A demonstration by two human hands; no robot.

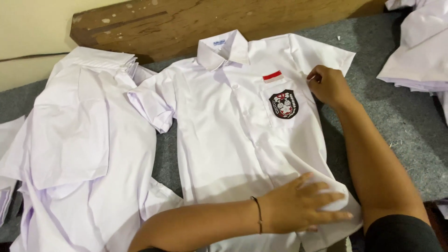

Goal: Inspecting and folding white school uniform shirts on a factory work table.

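Observation:
A white short-sleeved shirt (224,126) lies face up and buttoned on the grey cloth surface (396,121), collar at the far side. It has a black shield badge (283,104) on its chest pocket and a small red-and-white strip (272,76) above it. My left hand (303,204) rests flat on the shirt's lower hem with fingers spread, a thin black band on its wrist. My right hand (328,85) lies curled at the shirt's right sleeve seam, fingertips pinching or pressing the fabric there.
A heap of white shirts (79,140) lies to the left, partly overlapped by the laid-out shirt's sleeve. More white garments (420,46) sit at the upper right. A worn wooden board (186,23) runs along the far edge against a pale wall.

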